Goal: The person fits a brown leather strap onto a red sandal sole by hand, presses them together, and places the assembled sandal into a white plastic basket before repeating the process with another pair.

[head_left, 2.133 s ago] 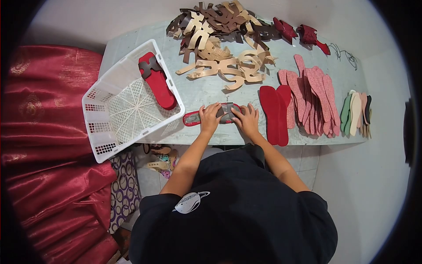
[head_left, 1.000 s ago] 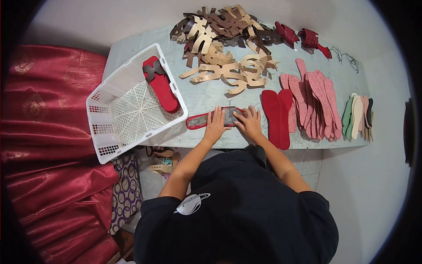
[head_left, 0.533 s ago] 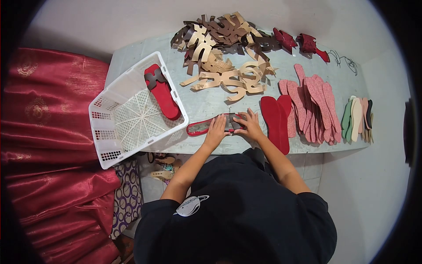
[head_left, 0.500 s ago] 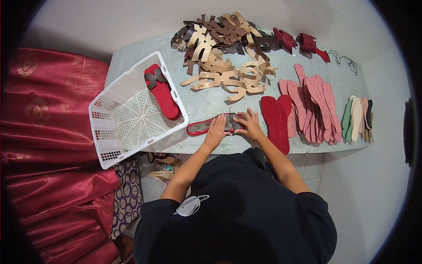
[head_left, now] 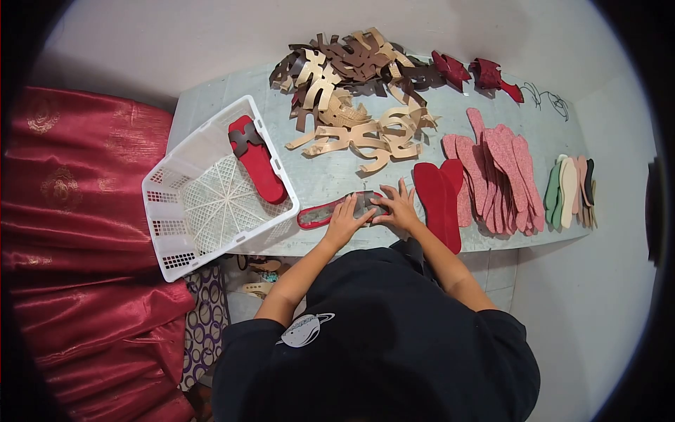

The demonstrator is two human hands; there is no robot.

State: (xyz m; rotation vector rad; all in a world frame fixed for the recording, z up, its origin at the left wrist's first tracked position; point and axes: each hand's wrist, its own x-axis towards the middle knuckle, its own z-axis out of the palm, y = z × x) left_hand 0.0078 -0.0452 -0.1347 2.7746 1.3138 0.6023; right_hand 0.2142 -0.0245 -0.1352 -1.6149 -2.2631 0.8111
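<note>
The red sandal sole lies at the front edge of the bench, just right of the white basket, with a dark strap across it. Your left hand and right hand press flat on it with fingers spread, neither grip closed around anything. Press evenly from the strap's middle outward, and line its ends up with the sole's rim.

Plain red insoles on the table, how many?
2. One red insole lies beside the right hand; the second insole peeks from under it. More may hide beneath.

Red-rimmed sole lies flat, dark strap across it.
</note>
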